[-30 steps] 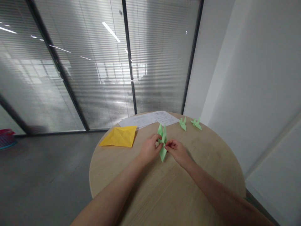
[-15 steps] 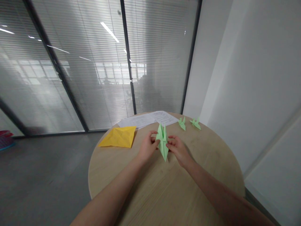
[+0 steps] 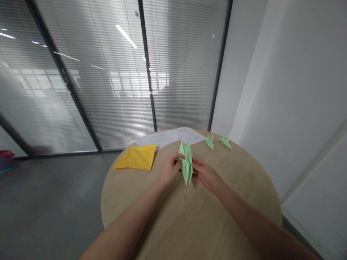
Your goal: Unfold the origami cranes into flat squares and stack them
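Observation:
A half-folded light green paper figure (image 3: 186, 164) stands upright over the round wooden table (image 3: 238, 187), long and narrow with two points at its top. My left hand (image 3: 169, 170) pinches its left side with thumb and fingers. My right hand (image 3: 205, 173) grips its right side, fingers curled against the paper. Both forearms reach in from the bottom of the view.
A creased yellow paper sheet (image 3: 137, 157) lies at the table's left. White printed sheets (image 3: 173, 136) lie at the far edge. Two small finished green paper cranes (image 3: 210, 141) (image 3: 226, 142) stand at the back right. Glass walls with blinds stand behind, a white wall to the right.
The green paper has turned between my fingers: half a second ago it showed a wide flat face, now it is narrower and edge-on. Both hands kept hold in the same spot.

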The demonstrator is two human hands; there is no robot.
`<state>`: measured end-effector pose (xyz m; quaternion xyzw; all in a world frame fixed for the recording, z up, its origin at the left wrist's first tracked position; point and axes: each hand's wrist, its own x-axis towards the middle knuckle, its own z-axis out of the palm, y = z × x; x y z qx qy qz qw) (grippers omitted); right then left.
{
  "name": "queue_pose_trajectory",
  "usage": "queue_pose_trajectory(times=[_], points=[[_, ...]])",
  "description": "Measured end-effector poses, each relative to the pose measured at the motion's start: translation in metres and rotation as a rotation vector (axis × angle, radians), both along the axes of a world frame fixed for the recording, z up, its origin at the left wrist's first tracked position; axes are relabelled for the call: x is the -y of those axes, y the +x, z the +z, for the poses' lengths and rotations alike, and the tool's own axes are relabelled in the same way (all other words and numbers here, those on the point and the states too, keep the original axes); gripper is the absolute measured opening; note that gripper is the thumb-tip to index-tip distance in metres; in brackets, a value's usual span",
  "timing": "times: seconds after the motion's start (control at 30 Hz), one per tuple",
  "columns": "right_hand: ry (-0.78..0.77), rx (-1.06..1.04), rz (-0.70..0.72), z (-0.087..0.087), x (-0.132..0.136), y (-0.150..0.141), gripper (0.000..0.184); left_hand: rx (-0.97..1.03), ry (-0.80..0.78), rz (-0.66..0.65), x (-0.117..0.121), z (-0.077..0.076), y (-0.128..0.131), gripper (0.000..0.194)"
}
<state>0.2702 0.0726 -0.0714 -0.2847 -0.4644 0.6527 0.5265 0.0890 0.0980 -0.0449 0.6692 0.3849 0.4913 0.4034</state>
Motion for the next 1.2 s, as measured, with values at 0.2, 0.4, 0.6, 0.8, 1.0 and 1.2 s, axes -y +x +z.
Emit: queue_pose_trajectory(times=[0.2,0.4,0.6,0.8,1.0,1.2], points=[[0.039,0.010,-0.060,-0.002,-0.003,0.002,0.048,-0.165,0.028,0.025,0.000,-0.003,0.000,0.026],[0.010,0.017,0.006,0.002,0.000,0.004,0.049,-0.205,0.042,-0.028,0.000,-0.003,-0.002,0.026],[0.032,0.040,-0.004,0.002,0.002,0.003,0.045,-0.078,-0.022,-0.078,-0.001,-0.004,-0.002,0.030],[0.041,0.075,-0.050,-0.001,-0.001,0.004,0.044,-0.097,0.044,-0.066,-0.001,0.002,-0.004,0.027],[0.069,0.170,-0.157,-0.011,-0.009,0.007,0.041,-0.078,0.122,-0.038,0.001,0.007,-0.006,0.021],[0.184,0.249,-0.326,-0.021,-0.021,0.009,0.035,-0.232,0.339,0.147,0.009,0.012,-0.005,0.014]])
